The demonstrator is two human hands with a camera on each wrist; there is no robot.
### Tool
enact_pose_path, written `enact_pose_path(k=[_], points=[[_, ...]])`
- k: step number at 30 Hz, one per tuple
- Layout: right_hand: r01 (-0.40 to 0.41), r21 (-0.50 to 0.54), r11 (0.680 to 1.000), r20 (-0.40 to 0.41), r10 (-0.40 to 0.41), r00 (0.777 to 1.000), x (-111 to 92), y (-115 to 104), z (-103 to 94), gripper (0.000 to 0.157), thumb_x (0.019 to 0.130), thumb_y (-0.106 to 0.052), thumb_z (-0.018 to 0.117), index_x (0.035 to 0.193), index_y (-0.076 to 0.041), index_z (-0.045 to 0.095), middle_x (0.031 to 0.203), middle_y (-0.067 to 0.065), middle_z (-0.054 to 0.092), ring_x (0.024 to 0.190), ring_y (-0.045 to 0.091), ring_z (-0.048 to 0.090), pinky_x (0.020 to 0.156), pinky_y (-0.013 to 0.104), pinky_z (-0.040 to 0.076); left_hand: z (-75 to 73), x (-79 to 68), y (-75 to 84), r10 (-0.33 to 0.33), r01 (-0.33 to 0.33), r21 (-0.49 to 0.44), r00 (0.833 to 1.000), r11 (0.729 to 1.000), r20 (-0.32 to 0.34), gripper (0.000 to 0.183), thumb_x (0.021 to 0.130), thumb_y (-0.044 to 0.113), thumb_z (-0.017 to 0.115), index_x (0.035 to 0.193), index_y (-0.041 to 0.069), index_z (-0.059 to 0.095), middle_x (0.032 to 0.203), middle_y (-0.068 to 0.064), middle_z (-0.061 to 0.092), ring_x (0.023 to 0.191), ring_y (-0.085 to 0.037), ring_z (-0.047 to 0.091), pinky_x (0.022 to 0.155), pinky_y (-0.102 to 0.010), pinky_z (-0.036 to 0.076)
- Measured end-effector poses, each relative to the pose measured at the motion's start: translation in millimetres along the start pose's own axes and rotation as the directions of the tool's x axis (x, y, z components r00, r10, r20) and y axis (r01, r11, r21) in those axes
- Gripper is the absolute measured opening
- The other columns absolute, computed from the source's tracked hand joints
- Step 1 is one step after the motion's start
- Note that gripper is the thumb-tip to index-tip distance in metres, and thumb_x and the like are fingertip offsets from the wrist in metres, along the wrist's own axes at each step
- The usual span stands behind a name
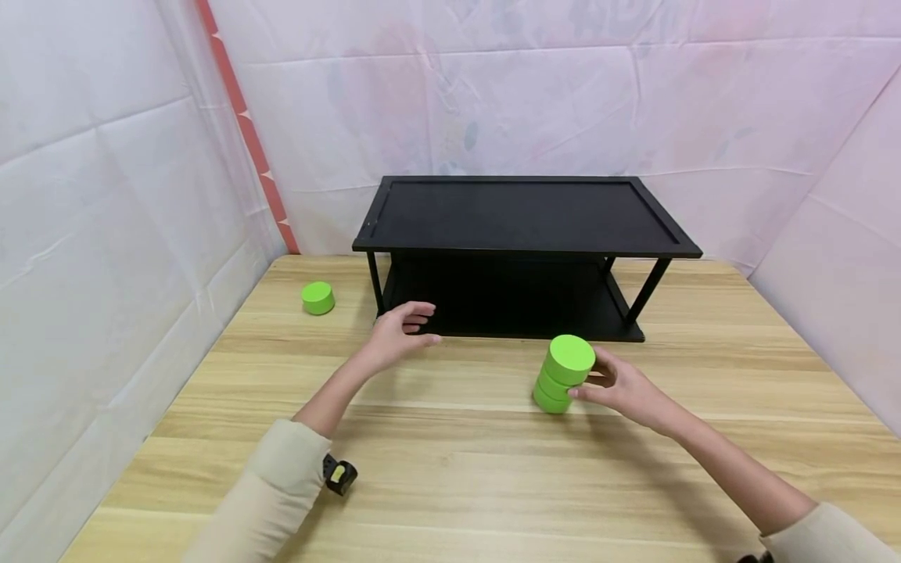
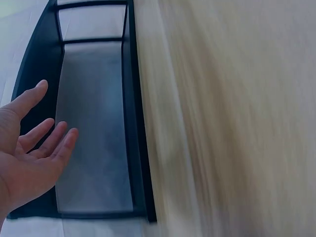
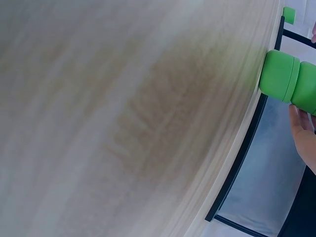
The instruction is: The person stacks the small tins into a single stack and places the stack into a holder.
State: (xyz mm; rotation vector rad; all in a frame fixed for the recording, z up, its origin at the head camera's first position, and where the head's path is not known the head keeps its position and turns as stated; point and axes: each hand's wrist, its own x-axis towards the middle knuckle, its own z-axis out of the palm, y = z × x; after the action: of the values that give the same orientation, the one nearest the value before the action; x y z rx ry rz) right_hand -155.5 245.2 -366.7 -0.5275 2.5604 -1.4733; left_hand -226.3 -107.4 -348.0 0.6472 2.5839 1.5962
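Observation:
Three bright green round blocks form a stack (image 1: 563,371) in front of the shelf on the right, the top block looking thicker than those under it. My right hand (image 1: 629,395) holds this stack from its right side, thumb in front just below the top block and fingers curled behind. In the right wrist view, fingertips meet the stack's green side (image 3: 279,75) from below. My left hand (image 1: 397,336) hovers before the shelf's left front corner, holding nothing. Its fingers are loosely spread in the left wrist view, beside the black shelf frame (image 2: 140,148).
A black two-tier shelf (image 1: 521,215) stands at the back of the wooden table (image 1: 450,485). One more green round block (image 1: 318,298) lies left of it. Pale cloth walls (image 1: 528,102) enclose the back and both sides.

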Motion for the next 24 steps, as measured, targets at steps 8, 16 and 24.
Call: enact_pose_path(k=[8,16,24], points=[[-0.01,0.0,1.0,-0.005,0.01,1.0,0.2,0.2,0.2,0.07,0.081,-0.017,0.072,0.136,0.002,0.034,0.124,0.021,0.047,0.114,0.04,0.046,0.09,0.042,0.043,-38.6,-5.2,-17.4,-0.113,0.121,0.054,0.985,0.991,-0.128,0.044,0.083,0.012,0.069,0.122,-0.002,0.054,0.121,-0.018,0.054,0.111,-0.03,0.051,0.093,-0.038,0.041],[-0.015,0.003,1.0,-0.007,0.015,1.0,0.2,0.6,0.2,0.07,0.081,-0.017,0.072,0.136,0.002,0.034,0.123,0.021,0.048,0.114,0.04,0.046,0.091,0.042,0.043,-69.1,-5.2,-40.8,-0.18,0.187,-0.003,0.939,0.982,-0.294,0.039,0.087,0.012,0.064,0.119,-0.006,0.054,0.116,-0.022,0.056,0.105,-0.032,0.054,0.087,-0.038,0.045],[-0.002,0.017,1.0,-0.007,0.002,1.0,1.1,1.3,0.5,0.068,0.08,-0.013,0.072,0.135,0.002,0.035,0.122,0.02,0.048,0.114,0.039,0.047,0.091,0.042,0.042,-85.7,4.6,-61.2,-0.249,0.276,-0.035,0.799,0.961,-0.546,0.037,0.085,0.013,0.066,0.117,-0.004,0.056,0.116,-0.018,0.057,0.107,-0.028,0.052,0.09,-0.035,0.043]])
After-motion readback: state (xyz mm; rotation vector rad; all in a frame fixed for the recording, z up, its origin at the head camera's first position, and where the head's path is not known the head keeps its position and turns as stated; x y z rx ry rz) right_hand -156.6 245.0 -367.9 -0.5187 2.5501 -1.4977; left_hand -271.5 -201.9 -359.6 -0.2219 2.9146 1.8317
